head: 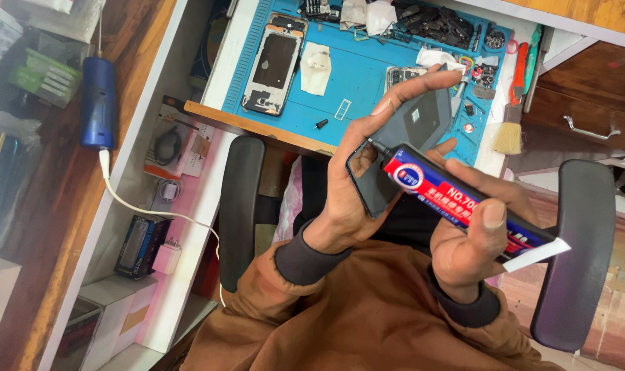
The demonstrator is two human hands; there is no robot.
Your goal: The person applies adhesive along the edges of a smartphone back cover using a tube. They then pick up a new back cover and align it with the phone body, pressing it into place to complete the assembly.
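Note:
My left hand grips a dark grey phone back cover, holding it tilted above my lap. My right hand holds a blue and red glue tube; its thin black nozzle touches the cover's edge near the left hand's fingers. Both hands sit in front of the desk edge, above my brown sleeves.
A blue work mat on the desk carries an opened phone frame, a white cloth, small parts and tools. A brush lies at the mat's right. Black chair armrests flank me. A blue cylinder with white cable rests left.

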